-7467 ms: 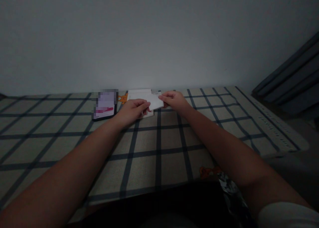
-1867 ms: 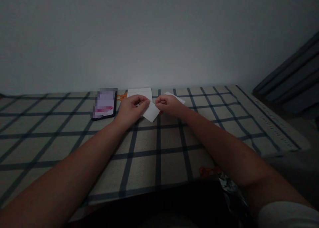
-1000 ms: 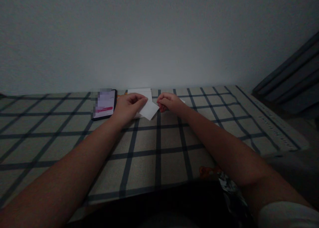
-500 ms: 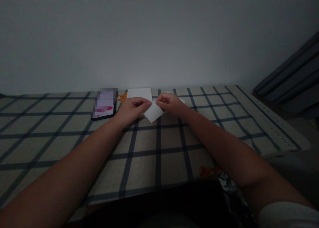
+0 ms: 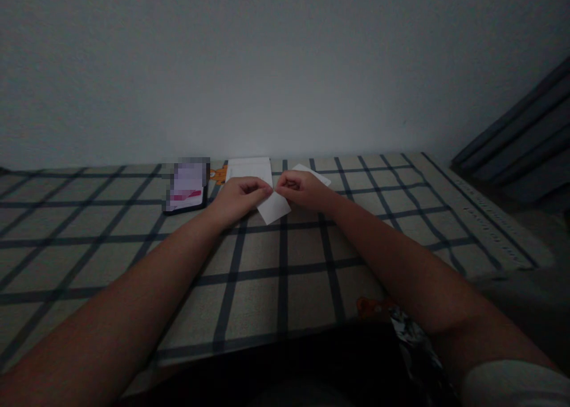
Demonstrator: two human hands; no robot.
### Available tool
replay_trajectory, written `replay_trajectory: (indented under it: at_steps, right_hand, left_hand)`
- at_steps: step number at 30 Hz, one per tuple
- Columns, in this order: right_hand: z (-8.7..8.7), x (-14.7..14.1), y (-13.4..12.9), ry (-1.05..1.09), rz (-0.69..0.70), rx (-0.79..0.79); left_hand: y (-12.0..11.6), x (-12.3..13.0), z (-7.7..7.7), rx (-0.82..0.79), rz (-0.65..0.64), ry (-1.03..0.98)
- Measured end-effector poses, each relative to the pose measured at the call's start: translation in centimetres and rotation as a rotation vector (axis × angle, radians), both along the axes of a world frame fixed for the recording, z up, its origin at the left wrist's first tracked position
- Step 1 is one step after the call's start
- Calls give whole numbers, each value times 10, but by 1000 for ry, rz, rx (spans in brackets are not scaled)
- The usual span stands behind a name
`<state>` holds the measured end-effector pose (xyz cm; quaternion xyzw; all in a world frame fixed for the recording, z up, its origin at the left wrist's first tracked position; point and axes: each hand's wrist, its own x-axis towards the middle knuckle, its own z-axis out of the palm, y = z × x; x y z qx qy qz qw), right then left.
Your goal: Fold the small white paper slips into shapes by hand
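A small white piece of paper (image 5: 273,208) hangs between my two hands, one corner pointing down toward me. My left hand (image 5: 243,196) pinches its upper edge between thumb and forefinger. From the other side, my right hand (image 5: 303,188) pinches the paper close by, its fingers curled; the fingertips of both hands nearly meet. Behind my left hand lies a white sheet or pad (image 5: 249,165), partly covered by the hand. Another white paper (image 5: 318,175) shows behind my right hand, mostly hidden by it.
A phone (image 5: 187,187) with a lit screen lies left of my left hand. The checked tablecloth (image 5: 258,294) covers the table, which meets a plain wall (image 5: 285,69) at the back. A dark curtain (image 5: 525,140) hangs at the right.
Both hands have come down slightly toward me, and the paper between them has dropped and tilted a little. More of the paper behind my right hand shows.
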<state>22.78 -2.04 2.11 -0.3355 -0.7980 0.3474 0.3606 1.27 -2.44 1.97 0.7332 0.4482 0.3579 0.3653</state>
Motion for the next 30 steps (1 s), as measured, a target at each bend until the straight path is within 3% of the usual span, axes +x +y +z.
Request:
replay_trajectory:
  at_steps: [15, 30]
  right_hand:
    - [-4, -2, 0, -32, -35, 104]
    - [-1, 3, 2, 47, -90, 61]
  left_hand:
    - [5, -4, -4, 74, -1, 47]
    - [8, -5, 3, 72, 65, 43]
